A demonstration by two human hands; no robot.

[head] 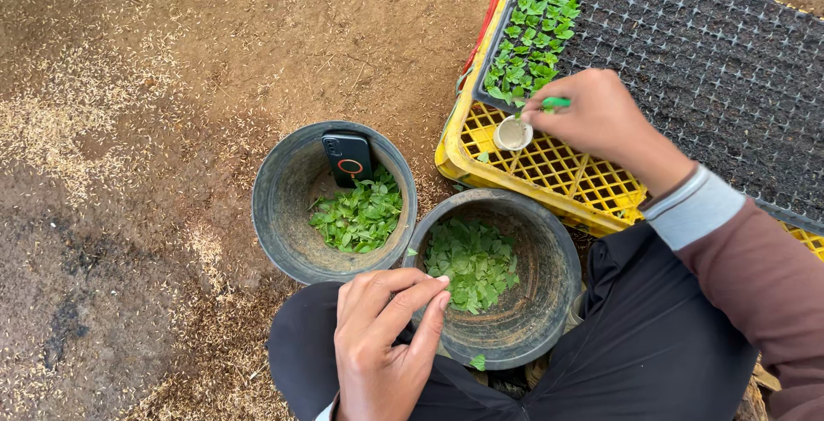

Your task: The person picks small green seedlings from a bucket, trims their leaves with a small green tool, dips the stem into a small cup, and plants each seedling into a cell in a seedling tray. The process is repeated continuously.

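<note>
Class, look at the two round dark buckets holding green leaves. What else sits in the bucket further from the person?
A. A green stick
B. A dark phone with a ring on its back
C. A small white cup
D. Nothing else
B: a dark phone with a ring on its back leans against the inner wall of the far round dark bucket, above the green leaves.

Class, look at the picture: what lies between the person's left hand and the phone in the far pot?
In the head view, between the left hand and the phone lie the pot's rim and a heap of green leaves.

The bare earth floor was brown and strewn with pale husks. On it stood two dark round pots, side by side and touching, and a yellow lattice crate just beyond them. The seated person's dark-trousered legs rested there too.
</note>
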